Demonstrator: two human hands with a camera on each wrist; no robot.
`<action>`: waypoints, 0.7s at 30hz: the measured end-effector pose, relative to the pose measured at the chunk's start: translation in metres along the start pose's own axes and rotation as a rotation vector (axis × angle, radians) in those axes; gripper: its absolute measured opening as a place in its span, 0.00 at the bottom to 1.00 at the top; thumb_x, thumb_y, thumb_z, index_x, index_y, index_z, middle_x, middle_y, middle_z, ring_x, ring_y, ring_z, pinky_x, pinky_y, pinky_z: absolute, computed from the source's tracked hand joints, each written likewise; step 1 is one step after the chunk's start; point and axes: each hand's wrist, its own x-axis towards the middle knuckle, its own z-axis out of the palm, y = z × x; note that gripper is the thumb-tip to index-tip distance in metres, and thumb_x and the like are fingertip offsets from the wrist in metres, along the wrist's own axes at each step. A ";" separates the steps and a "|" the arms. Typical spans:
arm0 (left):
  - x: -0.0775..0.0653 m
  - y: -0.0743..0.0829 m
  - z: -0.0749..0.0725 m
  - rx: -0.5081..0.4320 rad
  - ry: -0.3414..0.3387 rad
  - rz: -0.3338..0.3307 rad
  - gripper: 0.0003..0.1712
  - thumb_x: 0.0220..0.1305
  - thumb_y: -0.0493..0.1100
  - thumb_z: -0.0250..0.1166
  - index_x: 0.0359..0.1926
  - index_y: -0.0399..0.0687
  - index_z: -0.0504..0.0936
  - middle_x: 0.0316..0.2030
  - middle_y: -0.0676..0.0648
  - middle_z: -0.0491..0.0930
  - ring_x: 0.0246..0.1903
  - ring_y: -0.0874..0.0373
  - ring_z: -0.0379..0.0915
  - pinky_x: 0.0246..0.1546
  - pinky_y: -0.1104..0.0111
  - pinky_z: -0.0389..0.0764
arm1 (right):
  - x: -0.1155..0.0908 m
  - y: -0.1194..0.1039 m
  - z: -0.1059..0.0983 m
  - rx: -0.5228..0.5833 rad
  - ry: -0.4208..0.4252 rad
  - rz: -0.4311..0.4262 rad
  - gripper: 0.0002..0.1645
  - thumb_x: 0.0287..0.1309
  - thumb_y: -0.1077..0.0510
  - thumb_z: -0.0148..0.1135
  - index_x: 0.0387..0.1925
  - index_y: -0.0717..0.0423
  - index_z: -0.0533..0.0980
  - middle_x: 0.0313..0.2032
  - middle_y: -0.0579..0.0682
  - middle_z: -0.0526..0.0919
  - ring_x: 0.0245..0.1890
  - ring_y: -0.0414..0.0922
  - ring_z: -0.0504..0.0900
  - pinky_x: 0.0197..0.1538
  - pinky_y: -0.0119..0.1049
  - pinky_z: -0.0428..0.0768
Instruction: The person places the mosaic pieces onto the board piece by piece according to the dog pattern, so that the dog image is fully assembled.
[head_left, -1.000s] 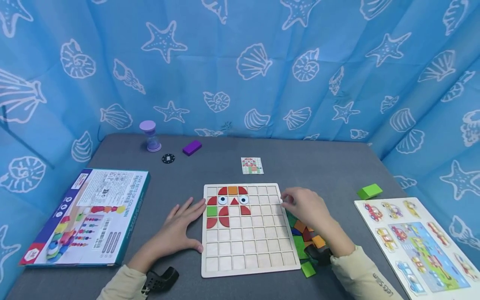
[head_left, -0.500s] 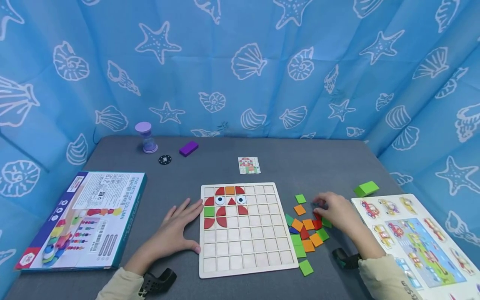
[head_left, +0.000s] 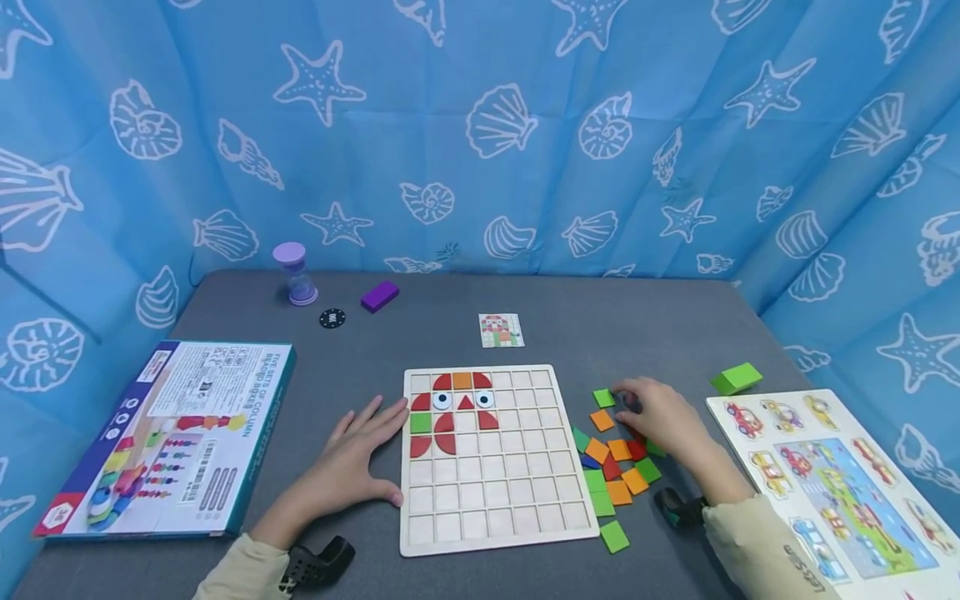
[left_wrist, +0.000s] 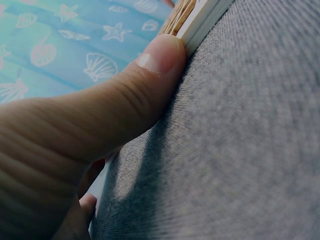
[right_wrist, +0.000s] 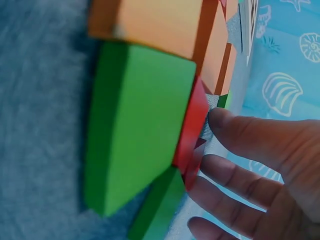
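Observation:
A wooden grid board [head_left: 495, 475] lies mid-table, with red, green and orange pieces and two eye tiles set in its upper left cells. My left hand [head_left: 352, 462] rests against the board's left edge, fingers spread and straight; the left wrist view shows its thumb [left_wrist: 160, 57] touching the edge. My right hand [head_left: 660, 417] hovers over the loose tile pile, its fingertips beside a green tile [head_left: 603, 398] and above an orange tile [head_left: 602, 420]. In the right wrist view, thumb and fingers stand apart with nothing visible between them, near a red piece [right_wrist: 192, 127].
Loose tiles [head_left: 618, 450] lie right of the board. A small picture card [head_left: 501, 330] sits behind it. At left are a box [head_left: 172, 433], an hourglass [head_left: 298, 275], a black disc [head_left: 332, 318] and a purple block [head_left: 380, 297]. A vehicle puzzle [head_left: 832, 492] and green block [head_left: 737, 379] are at right.
My right hand has gone from the board's right edge to the right side of the tile pile, then a little back left toward the upper green tile. The left hand stays put.

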 end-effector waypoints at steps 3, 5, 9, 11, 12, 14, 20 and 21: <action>0.001 0.002 0.000 -0.001 -0.005 0.000 0.65 0.24 0.70 0.67 0.67 0.54 0.52 0.68 0.56 0.47 0.67 0.49 0.33 0.61 0.46 0.32 | -0.002 0.002 -0.002 0.005 -0.021 0.009 0.22 0.47 0.55 0.65 0.46 0.53 0.76 0.31 0.49 0.74 0.25 0.44 0.68 0.27 0.35 0.69; 0.001 0.002 0.000 0.003 -0.006 0.000 0.65 0.24 0.70 0.67 0.67 0.54 0.52 0.68 0.55 0.47 0.67 0.48 0.33 0.61 0.46 0.32 | -0.004 0.003 -0.003 0.009 -0.029 0.007 0.22 0.46 0.55 0.66 0.46 0.54 0.76 0.31 0.50 0.74 0.25 0.44 0.67 0.27 0.35 0.68; 0.002 0.003 0.000 0.001 -0.004 0.002 0.65 0.24 0.70 0.67 0.67 0.54 0.53 0.68 0.55 0.48 0.67 0.48 0.33 0.61 0.46 0.32 | -0.012 0.007 -0.006 0.015 -0.041 0.002 0.21 0.46 0.55 0.66 0.45 0.55 0.76 0.31 0.50 0.74 0.26 0.43 0.68 0.29 0.36 0.69; 0.001 0.003 0.000 0.000 0.001 0.003 0.65 0.24 0.69 0.68 0.67 0.54 0.53 0.68 0.55 0.48 0.67 0.48 0.33 0.61 0.46 0.32 | -0.016 0.009 -0.007 0.020 -0.050 0.007 0.20 0.46 0.55 0.66 0.43 0.56 0.76 0.31 0.50 0.74 0.27 0.43 0.69 0.29 0.37 0.70; 0.001 0.002 0.000 0.001 0.004 0.005 0.65 0.24 0.68 0.69 0.67 0.53 0.53 0.67 0.55 0.48 0.67 0.48 0.33 0.61 0.46 0.32 | -0.018 0.010 -0.008 0.021 -0.053 0.013 0.19 0.45 0.54 0.66 0.42 0.56 0.77 0.31 0.50 0.75 0.27 0.43 0.69 0.30 0.37 0.71; 0.001 0.001 0.000 0.008 0.008 0.009 0.65 0.24 0.68 0.69 0.67 0.52 0.54 0.67 0.54 0.49 0.67 0.48 0.34 0.61 0.46 0.33 | -0.020 0.010 -0.008 0.026 -0.061 0.030 0.18 0.45 0.54 0.66 0.39 0.56 0.77 0.29 0.49 0.74 0.26 0.43 0.69 0.29 0.36 0.70; 0.001 -0.001 0.001 0.016 0.004 0.012 0.65 0.24 0.70 0.68 0.67 0.51 0.54 0.67 0.54 0.49 0.67 0.47 0.34 0.60 0.45 0.33 | -0.025 0.010 -0.005 0.019 -0.071 0.074 0.17 0.45 0.53 0.66 0.37 0.56 0.76 0.21 0.46 0.69 0.20 0.42 0.65 0.23 0.33 0.63; 0.001 -0.001 0.001 0.015 0.004 0.011 0.66 0.23 0.70 0.67 0.67 0.52 0.54 0.67 0.54 0.49 0.67 0.47 0.34 0.60 0.45 0.33 | -0.026 0.010 -0.004 0.017 -0.065 0.071 0.17 0.45 0.54 0.66 0.37 0.56 0.76 0.20 0.46 0.69 0.19 0.42 0.65 0.23 0.33 0.62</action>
